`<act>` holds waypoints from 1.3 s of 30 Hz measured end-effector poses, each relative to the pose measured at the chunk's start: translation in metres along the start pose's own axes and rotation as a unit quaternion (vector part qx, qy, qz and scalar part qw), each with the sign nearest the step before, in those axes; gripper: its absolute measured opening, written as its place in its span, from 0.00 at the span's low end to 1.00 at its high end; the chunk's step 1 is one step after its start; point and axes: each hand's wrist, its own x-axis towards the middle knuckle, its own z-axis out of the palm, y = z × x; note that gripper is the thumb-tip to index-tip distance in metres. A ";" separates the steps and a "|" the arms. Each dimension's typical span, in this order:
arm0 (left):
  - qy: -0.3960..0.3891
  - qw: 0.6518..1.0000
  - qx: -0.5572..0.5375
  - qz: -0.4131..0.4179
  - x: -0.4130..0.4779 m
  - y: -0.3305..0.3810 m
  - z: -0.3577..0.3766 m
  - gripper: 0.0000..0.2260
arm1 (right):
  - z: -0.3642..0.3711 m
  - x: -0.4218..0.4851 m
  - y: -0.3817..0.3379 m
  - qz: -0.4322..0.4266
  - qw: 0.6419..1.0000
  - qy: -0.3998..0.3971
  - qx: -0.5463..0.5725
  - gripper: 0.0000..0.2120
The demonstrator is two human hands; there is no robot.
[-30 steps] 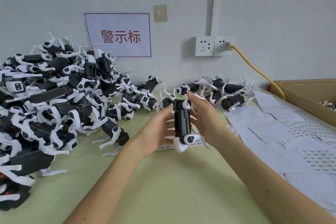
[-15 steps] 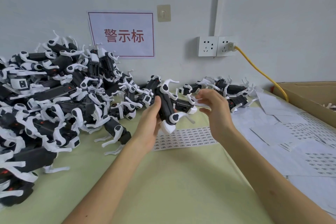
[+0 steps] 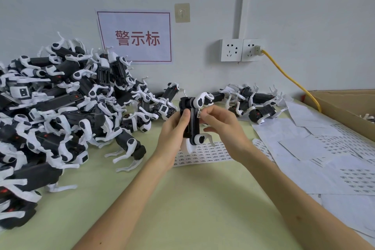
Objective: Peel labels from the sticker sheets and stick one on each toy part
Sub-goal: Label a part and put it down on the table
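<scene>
**White label goes onto the black toy**

Black and white, the toy part (image 3: 192, 128) stands upright above the green table (image 3: 182, 209), gripped in the left hand (image 3: 174, 130) with the thumb lying across its front. The right hand (image 3: 223, 128) has come in against its right side, thumb and forefinger pinched on a small label (image 3: 199, 114) that sits against the toy's upper edge. I cannot tell whether the label is fully stuck down or only touching.

Half a second ago the toy leaned to one side and the right hand hung apart from it, fingers drawn together. Now the toy has been straightened and the gap has closed. A second ago both hands cradled the toy lower down, hiding most of the sticker sheet (image 3: 203, 154), which now lies flat on the table just under the hands.

By my reading, this toy is at the sticking step. It probably needs only a firm press before it is set aside. The big pile of toys (image 3: 67, 107) on the left suggests plenty of work remains.
</scene>
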 end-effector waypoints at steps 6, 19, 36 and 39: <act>0.007 1.000 0.017 0.000 -0.001 0.002 0.002 0.16 | 0.001 -0.001 -0.002 -0.008 1.000 0.011 -0.015 0.08; 0.023 1.000 0.012 0.010 -0.004 0.002 0.004 0.22 | 0.004 -0.002 -0.002 -0.024 0.999 0.023 0.001 0.10; 0.009 0.999 0.023 0.044 -0.002 -0.003 0.003 0.18 | 0.003 -0.002 0.000 -0.028 0.999 0.032 -0.006 0.08; 0.010 0.998 0.030 0.055 -0.002 -0.004 0.003 0.16 | 0.004 -0.002 0.000 -0.035 0.999 0.037 -0.011 0.08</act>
